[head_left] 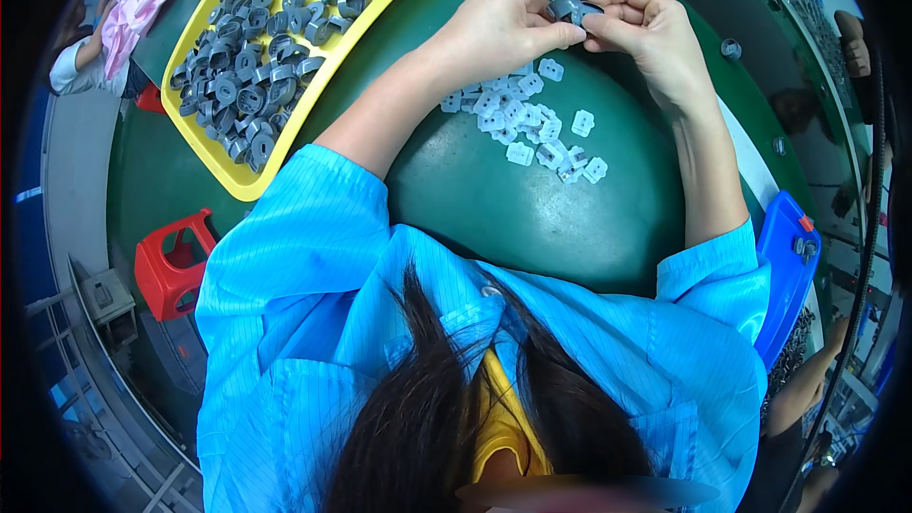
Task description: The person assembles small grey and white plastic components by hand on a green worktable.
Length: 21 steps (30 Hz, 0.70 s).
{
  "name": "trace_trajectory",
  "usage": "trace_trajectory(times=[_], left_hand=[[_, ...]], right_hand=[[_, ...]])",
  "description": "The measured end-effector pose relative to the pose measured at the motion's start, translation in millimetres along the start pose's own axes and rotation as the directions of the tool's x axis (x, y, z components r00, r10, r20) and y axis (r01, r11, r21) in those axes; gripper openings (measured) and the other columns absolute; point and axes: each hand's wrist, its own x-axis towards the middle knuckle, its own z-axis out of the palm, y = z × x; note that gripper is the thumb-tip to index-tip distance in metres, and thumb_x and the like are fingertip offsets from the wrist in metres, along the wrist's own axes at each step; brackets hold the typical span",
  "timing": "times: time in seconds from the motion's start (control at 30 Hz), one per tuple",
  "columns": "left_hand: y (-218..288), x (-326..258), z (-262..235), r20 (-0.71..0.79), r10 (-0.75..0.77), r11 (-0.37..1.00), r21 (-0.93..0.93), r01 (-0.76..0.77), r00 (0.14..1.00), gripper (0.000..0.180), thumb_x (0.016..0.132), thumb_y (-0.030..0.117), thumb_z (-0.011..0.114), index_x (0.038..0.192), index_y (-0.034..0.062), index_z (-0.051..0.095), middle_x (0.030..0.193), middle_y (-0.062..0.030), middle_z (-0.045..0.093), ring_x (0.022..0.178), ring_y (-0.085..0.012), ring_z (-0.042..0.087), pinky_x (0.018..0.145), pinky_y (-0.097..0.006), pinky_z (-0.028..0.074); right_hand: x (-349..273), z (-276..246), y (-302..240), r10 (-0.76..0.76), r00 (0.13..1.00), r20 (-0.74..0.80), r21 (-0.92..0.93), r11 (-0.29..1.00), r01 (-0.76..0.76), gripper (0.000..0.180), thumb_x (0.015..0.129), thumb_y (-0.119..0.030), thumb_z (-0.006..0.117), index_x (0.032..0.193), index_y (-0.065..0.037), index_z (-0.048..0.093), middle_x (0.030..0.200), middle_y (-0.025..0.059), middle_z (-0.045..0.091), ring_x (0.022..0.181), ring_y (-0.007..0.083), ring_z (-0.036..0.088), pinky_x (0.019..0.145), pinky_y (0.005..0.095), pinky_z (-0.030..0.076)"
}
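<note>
At the far side of the green table, my left hand (518, 14) and my right hand (646, 33) meet around a small dark grey plastic part (573, 9). Fingers and thumbs of both hands pinch it from either side, hiding some of it. Just below my hands, a loose pile of small translucent white plastic pieces (513, 114) lies on the tabletop. To the left of my left forearm is a yellow tray (328, 85) holding many grey ring-shaped plastic parts (252, 85).
A blue tray (784, 266) with a few grey parts lies at the right. A red stool (176, 261) stands at the left. One grey part (731, 48) sits beyond the white strip (746, 147). Other people's arms show at both sides, near pink cloth (147, 0) at upper left.
</note>
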Motion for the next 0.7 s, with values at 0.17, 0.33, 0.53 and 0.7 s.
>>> trace_trajectory(times=[0.17,0.33,0.53,0.7], left_hand=[[-2,3,-7,-0.038,-0.266,0.953,-0.160,0.257,0.963,0.030,0.090,-0.002,0.055,0.120,-0.0001,0.057,0.090,-0.0055,0.064,0.073,-0.0097,0.061,0.066,-0.022,0.051],[-11,3,-24,-0.211,-0.309,0.946,-0.165,0.278,0.927,0.029,0.091,0.000,0.055,0.120,-0.0001,0.055,0.092,-0.0066,0.063,0.076,-0.0107,0.060,0.066,-0.022,0.049],[-22,12,-24,-0.173,-0.327,0.933,-0.216,0.288,0.929,0.028,0.088,0.002,0.061,0.116,0.0013,0.058,0.101,-0.0061,0.062,0.084,-0.0122,0.061,0.073,-0.023,0.050],[-8,2,-24,-0.187,-0.354,0.935,-0.099,0.341,0.916,0.039,0.080,0.005,0.073,0.117,0.0033,0.059,0.099,-0.0062,0.063,0.088,-0.0124,0.061,0.075,-0.024,0.050]], right_hand=[[2,9,7,-0.295,0.932,-0.208,-0.494,0.855,0.160,0.017,0.081,-0.011,0.065,0.095,-0.002,0.069,0.080,0.0059,0.068,0.071,0.0129,0.065,0.068,0.0277,0.052],[27,-25,27,-0.218,0.925,-0.311,-0.139,0.973,0.183,0.010,0.079,-0.002,0.066,0.088,0.000,0.063,0.075,0.0009,0.062,0.066,0.0062,0.056,0.060,0.0216,0.046],[35,-111,67,-0.134,0.858,-0.496,-0.414,0.905,-0.098,0.028,0.079,-0.018,0.070,0.103,-0.004,0.067,0.084,-0.0006,0.064,0.082,0.0089,0.059,0.074,0.0234,0.046],[22,-55,30,-0.550,0.800,-0.240,-0.818,0.558,0.138,0.029,0.081,-0.020,0.068,0.106,-0.006,0.068,0.092,0.0034,0.067,0.083,0.0146,0.062,0.078,0.0283,0.048]])
